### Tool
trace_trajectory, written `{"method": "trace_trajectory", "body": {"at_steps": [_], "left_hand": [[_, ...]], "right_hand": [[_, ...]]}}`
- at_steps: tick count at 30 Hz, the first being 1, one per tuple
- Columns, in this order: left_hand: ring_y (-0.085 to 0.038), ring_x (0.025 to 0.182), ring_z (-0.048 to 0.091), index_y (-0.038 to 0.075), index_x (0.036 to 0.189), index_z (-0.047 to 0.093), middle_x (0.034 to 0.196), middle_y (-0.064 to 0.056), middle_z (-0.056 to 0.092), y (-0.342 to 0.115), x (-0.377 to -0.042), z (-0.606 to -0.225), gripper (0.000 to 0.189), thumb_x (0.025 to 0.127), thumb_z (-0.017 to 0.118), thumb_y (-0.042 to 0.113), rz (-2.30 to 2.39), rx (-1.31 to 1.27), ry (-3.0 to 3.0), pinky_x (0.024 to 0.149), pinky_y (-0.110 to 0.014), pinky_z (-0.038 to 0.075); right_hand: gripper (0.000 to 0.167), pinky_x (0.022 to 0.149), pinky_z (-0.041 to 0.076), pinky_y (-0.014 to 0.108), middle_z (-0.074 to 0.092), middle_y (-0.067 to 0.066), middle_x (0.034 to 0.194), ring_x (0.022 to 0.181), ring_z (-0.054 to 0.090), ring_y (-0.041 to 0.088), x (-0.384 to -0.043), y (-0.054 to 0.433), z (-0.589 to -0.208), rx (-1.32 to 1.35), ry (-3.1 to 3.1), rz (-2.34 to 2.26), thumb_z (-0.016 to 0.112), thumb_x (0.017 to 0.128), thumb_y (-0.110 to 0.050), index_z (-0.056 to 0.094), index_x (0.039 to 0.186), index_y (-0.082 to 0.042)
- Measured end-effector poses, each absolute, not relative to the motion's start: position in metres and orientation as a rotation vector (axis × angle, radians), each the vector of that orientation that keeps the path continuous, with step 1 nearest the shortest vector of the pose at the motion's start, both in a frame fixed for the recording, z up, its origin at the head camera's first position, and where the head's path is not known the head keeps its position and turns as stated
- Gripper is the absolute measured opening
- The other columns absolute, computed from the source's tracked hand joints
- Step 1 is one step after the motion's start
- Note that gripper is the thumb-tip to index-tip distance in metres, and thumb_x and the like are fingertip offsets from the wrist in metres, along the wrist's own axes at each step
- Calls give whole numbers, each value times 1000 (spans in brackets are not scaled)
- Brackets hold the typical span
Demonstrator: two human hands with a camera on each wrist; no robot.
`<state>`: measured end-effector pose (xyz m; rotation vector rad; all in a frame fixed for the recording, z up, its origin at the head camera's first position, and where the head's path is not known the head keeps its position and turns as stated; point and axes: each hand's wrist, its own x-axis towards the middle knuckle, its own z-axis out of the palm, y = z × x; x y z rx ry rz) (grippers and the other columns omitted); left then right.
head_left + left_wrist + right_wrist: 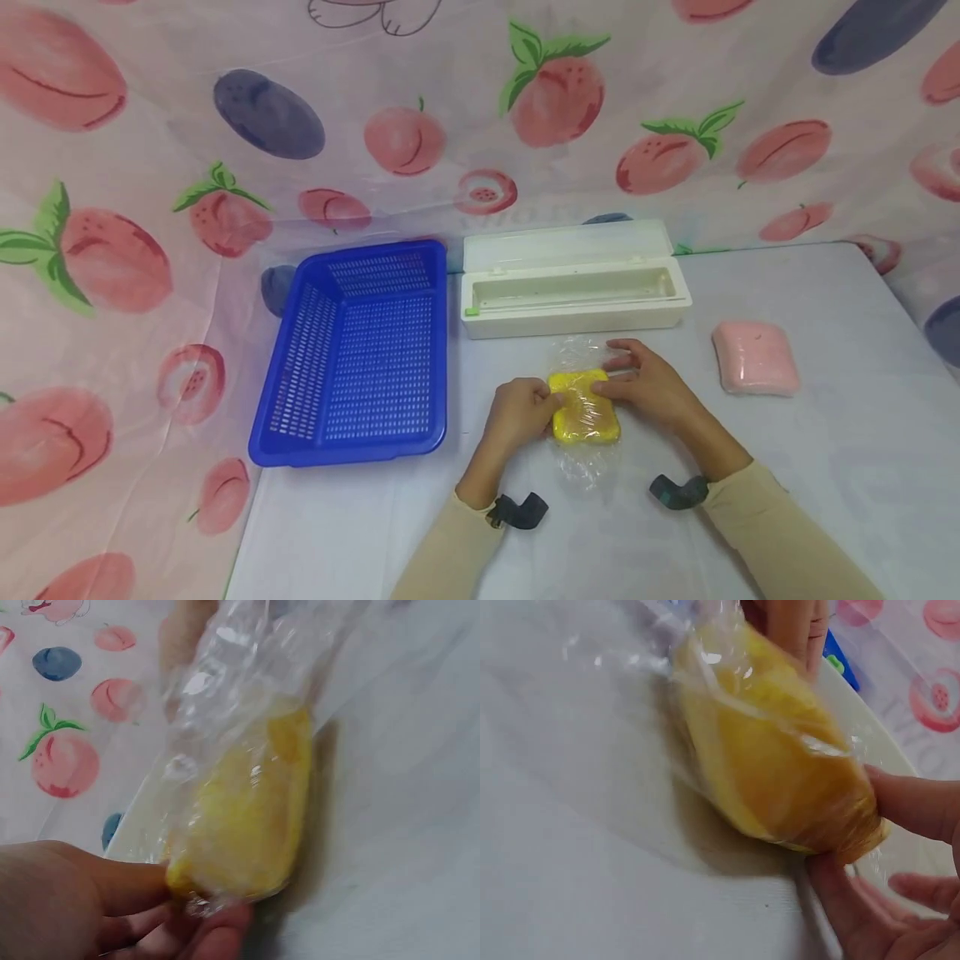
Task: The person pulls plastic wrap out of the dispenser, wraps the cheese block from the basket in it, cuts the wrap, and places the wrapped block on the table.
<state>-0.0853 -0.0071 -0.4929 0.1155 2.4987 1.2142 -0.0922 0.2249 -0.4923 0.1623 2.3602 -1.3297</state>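
Observation:
A yellow rounded-square block (585,408) with a brownish top lies between both hands over the white table, wrapped in clear plastic film (588,468). Loose film sticks out beyond its far and near ends. My left hand (517,414) pinches the block's left edge, thumb on top. On the other side, my right hand (651,385) holds the right edge; the right wrist view shows its thumb (919,804) above and a finger below. The block looks tilted in both wrist views. Its underside is hidden.
A blue perforated basket (438,375) stands at the left. Behind the hands sits a long white box (573,322) with its lid (566,244) raised, a small green piece at its front left. A pink film-wrapped block (756,358) lies to the right. Fruit-print cloth hangs behind.

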Motion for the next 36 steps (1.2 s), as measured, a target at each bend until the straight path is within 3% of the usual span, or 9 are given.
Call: {"method": "trace_trajectory", "body": {"at_steps": [7,10,13,18,21,24,30,32,36], "left_hand": [[-10,56,64,10,98,72,68,2,66,-20,-65,-488,24,100,63,33,1348,-17,2371,53,-26,54],[-17,61,71,8,107,59,84,-6,66,-28,-55,-484,22,100,65,29,1433,-60,2097,57,-32,60],[-19,69,74,6,112,52,95,-9,64,-31,-48,-484,29,95,72,21,1515,-79,1962,66,-34,62],[-18,89,75,8,113,58,121,-9,61,-34,-39,-485,35,87,80,18,1609,-7,1989,83,-31,58],[-17,102,73,10,113,66,139,-6,49,-35,-35,-485,28,88,77,10,1609,177,2090,89,-27,57],[-13,106,70,12,112,71,148,-4,44,-32,-31,-486,28,86,77,3,1490,411,2272,90,-22,57],[-9,98,61,23,108,70,144,-1,45,-14,-26,-495,35,79,89,23,1008,776,2696,84,-18,52],[-9,98,61,22,104,71,140,-2,49,-10,-28,-499,30,80,88,22,953,839,2778,83,-18,52],[-8,95,64,20,96,74,130,0,56,-9,-32,-503,14,86,81,14,991,834,2835,81,-17,53]], "right_hand": [[97,71,62,38,69,15,102,78,75,25,-61,228,-482,247,2171,-1281,67,94,-55,15,160,-7],[98,69,63,40,72,15,93,76,77,28,-46,228,-484,234,1985,-1382,65,97,-50,3,161,-7],[99,75,63,40,70,15,100,83,77,28,-36,226,-486,253,1875,-1520,70,97,-39,0,161,-10],[88,77,61,30,58,16,114,87,69,22,-29,224,-487,279,1938,-1591,77,92,-27,21,158,-11],[76,76,59,30,54,18,125,92,64,23,-27,223,-486,282,2062,-1530,77,91,-30,36,152,-13],[67,91,56,43,52,18,141,114,59,31,-24,224,-483,274,2195,-1449,77,90,-36,47,146,-17],[39,109,33,71,49,11,154,148,34,41,-20,227,-477,134,2358,-1424,74,92,-34,68,128,-20],[31,110,35,68,51,11,154,148,35,42,-19,228,-476,33,2367,-1460,72,93,-29,73,122,-17],[43,100,55,40,59,14,144,128,62,32,-20,232,-477,-150,2324,-1545,75,90,-12,67,131,-7]]}}
